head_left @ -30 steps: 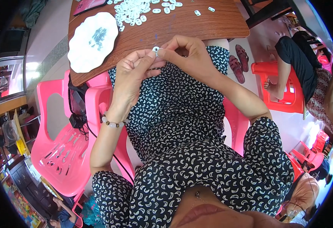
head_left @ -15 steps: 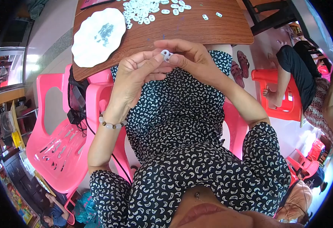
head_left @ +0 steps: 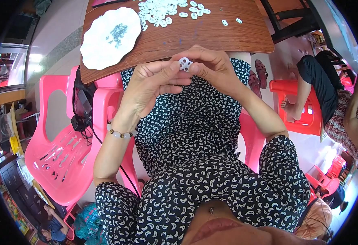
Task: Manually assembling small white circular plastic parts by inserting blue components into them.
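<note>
White piece (head_left: 184, 64): small, flat, rounded, glossy, pierced with dark holes. Held above the lap, just off the near edge of the counter (head_left: 228, 38). Pinched at its left by the left grip (head_left: 154, 77), thumb against index finger, other fingers loosely curled. Steadied at its right by the right grip (head_left: 218, 69), narrow likewise, thumb and forefinger on the rim. Partly covered by fingertips; cannot tell whether single or two overlapping.

On the counter, brown wood grain: scalloped plate (head_left: 95, 49), white, at the left, bearing small grey bits (head_left: 117, 34) in a loose cluster. Beyond and to the right, heap of white oval pieces (head_left: 152, 11), holed, cut off by the upper edge of view. Farther right, well apart, stray white pieces (head_left: 224, 23). At the far left corner, flat pink item (head_left: 104, 2), mostly out of view.

Around: pink chair (head_left: 44, 163) at left; red stool (head_left: 283, 85) and sandals (head_left: 260, 73) at right.

Count: plate, one; stray pieces, two; sandals, two; bracelet (head_left: 119, 134) on left wrist, one; heap and grey bits, too overlapped to number.
</note>
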### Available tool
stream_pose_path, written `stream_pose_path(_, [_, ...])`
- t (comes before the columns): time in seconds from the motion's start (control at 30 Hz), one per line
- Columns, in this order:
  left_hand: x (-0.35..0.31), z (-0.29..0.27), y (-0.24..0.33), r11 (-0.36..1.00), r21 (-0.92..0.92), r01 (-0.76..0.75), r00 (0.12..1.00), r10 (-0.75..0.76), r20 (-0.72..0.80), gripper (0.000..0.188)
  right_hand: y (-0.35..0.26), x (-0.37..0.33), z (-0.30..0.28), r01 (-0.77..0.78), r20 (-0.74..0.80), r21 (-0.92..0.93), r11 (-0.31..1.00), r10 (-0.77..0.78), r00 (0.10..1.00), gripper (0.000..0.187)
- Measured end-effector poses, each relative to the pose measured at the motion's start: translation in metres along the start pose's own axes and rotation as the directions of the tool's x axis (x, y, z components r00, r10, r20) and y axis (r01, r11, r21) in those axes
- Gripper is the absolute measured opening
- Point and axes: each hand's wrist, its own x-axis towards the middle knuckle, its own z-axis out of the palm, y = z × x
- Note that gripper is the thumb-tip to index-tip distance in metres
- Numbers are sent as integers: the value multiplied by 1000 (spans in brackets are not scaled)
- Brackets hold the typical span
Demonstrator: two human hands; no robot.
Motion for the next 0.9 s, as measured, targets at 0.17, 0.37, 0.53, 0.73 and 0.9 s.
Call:
stream_pose_path(0.17, [0, -1, 1, 999, -39, 19, 1000, -19, 19, 33, 1, -2, -2, -2, 7, -18, 1000, 3, 1000, 27])
stream_pose_path(0.37, [3, 0, -4, 997, -63, 41, 999, -42, -8, 31, 2, -3, 1, 17, 2, -20, 1000, -17, 1000, 29])
stream_pose_path(0.53, [2, 2, -8, 998, -63, -7, 998, 3, -61, 27, -3, -3, 4, -35, 12, -18, 999, 36, 999, 38])
stream_pose_path(0.73, [1, 6, -9, 997, 25, -70, 995, 72, -67, 25, 3, -1, 4, 124, 21, -193, 973, -122, 992, 35])
stream_pose_path(0.9, [0, 8, -6, 992, 94, -80, 994, 87, -72, 25, 3, -3, 2, 126, 29, -205, 971, -123, 992, 31])
